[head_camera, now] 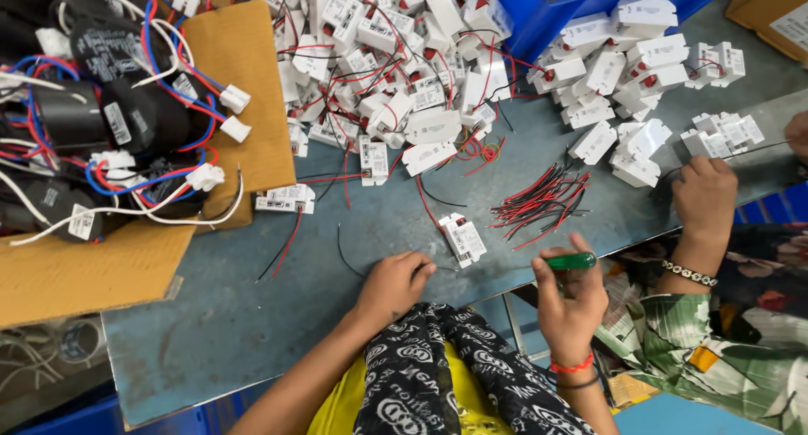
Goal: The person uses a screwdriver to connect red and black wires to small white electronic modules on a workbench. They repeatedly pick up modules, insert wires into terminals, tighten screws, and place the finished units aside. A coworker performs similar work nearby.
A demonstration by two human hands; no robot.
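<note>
At the near edge of the grey metal surface [252, 317], the person's left hand [394, 285] rests knuckles up with the fingers curled under, its grip drawn together on a thin black wire [347, 258] that curves away toward the upper left, though what lies under the fingers cannot be told. Just beside it, up and to the right, lies a small white plastic module [464, 239] with a red wire leading off it. The right hand [571, 302] is lifted near the edge, its grip clamped on a green-handled screwdriver [571, 261] held crosswise between thumb and fingers. Beyond it lies a loose bundle of red and black wires [543, 198]. A heap of white modules [387, 56] fills the far side, and a cardboard box [244, 73] of black wired parts sits at left. Another person's hand [705, 198], with a bracelet at the wrist, rests at right near more white modules.
</note>
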